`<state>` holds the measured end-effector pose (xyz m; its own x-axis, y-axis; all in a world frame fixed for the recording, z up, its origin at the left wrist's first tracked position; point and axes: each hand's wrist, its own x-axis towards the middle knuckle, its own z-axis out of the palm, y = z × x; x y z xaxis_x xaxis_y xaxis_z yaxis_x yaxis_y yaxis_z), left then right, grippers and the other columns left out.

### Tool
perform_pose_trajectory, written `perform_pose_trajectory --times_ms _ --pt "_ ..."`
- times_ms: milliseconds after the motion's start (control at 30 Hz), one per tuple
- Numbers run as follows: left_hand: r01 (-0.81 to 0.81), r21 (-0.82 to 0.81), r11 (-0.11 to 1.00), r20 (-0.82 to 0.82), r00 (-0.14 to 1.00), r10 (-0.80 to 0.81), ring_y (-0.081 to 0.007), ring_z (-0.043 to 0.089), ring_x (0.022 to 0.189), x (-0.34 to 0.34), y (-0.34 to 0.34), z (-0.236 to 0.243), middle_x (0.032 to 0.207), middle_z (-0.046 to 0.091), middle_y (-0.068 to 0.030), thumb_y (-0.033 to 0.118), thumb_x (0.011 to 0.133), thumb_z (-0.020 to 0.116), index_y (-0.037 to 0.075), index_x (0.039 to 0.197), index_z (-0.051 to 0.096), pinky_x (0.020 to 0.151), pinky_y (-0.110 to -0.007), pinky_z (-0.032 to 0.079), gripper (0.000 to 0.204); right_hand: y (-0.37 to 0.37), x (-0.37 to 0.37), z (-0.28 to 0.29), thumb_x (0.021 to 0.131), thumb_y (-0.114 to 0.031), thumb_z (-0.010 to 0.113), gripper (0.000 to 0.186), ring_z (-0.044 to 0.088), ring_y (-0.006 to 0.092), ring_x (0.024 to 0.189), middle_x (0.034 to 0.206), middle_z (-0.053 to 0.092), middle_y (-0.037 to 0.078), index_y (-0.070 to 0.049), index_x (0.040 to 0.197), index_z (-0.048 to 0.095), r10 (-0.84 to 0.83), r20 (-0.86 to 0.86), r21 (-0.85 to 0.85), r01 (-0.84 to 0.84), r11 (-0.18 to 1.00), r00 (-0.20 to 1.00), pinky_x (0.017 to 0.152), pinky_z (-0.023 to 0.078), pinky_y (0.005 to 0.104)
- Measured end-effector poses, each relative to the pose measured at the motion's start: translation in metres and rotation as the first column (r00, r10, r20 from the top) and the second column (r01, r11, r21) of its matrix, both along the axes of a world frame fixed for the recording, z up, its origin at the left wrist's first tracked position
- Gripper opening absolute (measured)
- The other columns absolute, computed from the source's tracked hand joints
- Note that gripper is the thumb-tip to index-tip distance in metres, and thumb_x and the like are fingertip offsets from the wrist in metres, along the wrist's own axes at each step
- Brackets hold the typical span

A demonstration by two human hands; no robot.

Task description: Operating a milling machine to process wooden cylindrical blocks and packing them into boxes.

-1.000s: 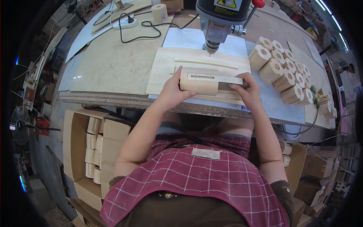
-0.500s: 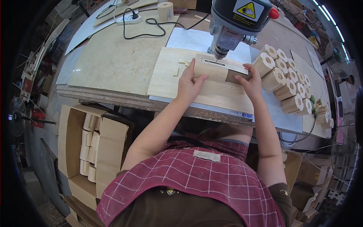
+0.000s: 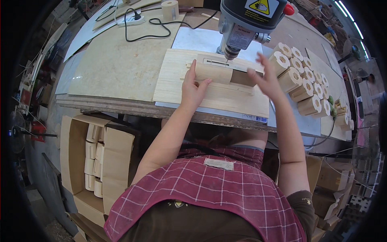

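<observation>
A pale wooden cylinder lies sideways in a wooden jig on a light board, just under the chuck of a drill press. My left hand grips the cylinder's left end, thumb on the near side and fingers behind. Beside its right end is a dark brownish-grey part. My right hand is raised over the jig's right side, fingers spread and holding nothing; motion blurs it a little. Behind the cylinder, a flat template with a slot lies below the bit.
To the right stand several stacked wooden cylinders with scalloped holes. A power strip and black cord lie at the back left, near a single cylinder. An open carton of wooden pieces sits below the table's left side.
My right hand has let go of the right end of the work and lifted, its fingers opening. My left hand stays on the cylinder. The whole view has shifted slightly.
</observation>
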<state>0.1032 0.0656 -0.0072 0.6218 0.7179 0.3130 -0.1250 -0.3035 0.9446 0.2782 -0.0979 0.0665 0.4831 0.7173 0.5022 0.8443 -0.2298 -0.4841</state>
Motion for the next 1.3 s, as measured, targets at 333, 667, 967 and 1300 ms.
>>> perform_pose_trajectory --times_ms 333,667,967,1300 --pt "0.002 -0.001 1.0 0.02 1.0 -0.002 -0.0181 0.052 0.086 0.004 0.0 0.001 0.104 0.051 -0.01 0.008 0.071 0.067 0.006 0.134 0.028 0.066 -0.026 0.043 0.075 0.057 0.026 0.185 0.085 -0.042 0.044 0.045 0.053 0.0144 0.061 0.062 0.055 0.006 -0.001 0.074 0.06 -0.234 -0.189 0.267 0.279 0.923 0.954 0.052 0.042 0.0294" --pt "0.004 0.012 1.0 -0.031 1.0 -0.003 -0.0158 0.053 0.085 0.004 -0.005 0.006 0.104 0.052 -0.0102 0.007 0.071 0.067 0.006 0.134 0.029 0.062 -0.024 0.044 0.074 0.01 -0.011 0.177 0.085 -0.032 0.054 0.031 0.05 0.012 0.064 0.07 0.056 0.007 -0.002 0.094 0.057 -0.302 0.117 -0.032 0.307 0.951 0.946 0.061 0.041 0.0247" --pt "-0.032 -0.029 0.999 -0.053 0.998 0.03 -0.0145 0.054 0.084 0.001 -0.005 0.011 0.107 0.052 -0.0103 0.005 0.07 0.067 0.005 0.134 0.03 0.061 -0.023 0.044 0.074 0.001 -0.069 0.103 0.084 -0.022 0.054 0.02 0.048 0.0273 0.051 0.055 0.048 0.01 -0.008 0.071 0.058 -0.228 0.144 0.327 0.171 0.929 0.963 0.05 0.04 0.0332" --pt "-0.035 -0.037 0.999 -0.04 0.999 0.034 -0.0135 0.054 0.083 0.001 -0.002 0.009 0.11 0.052 -0.0116 0.005 0.07 0.067 0.006 0.134 0.031 0.061 -0.023 0.044 0.074 0.008 -0.072 0.039 0.081 -0.007 0.057 0.005 0.045 0.0173 0.048 0.058 0.045 0.006 -0.004 0.077 0.057 -0.208 0.18 0.482 0.098 0.871 0.962 0.045 0.037 0.0271"
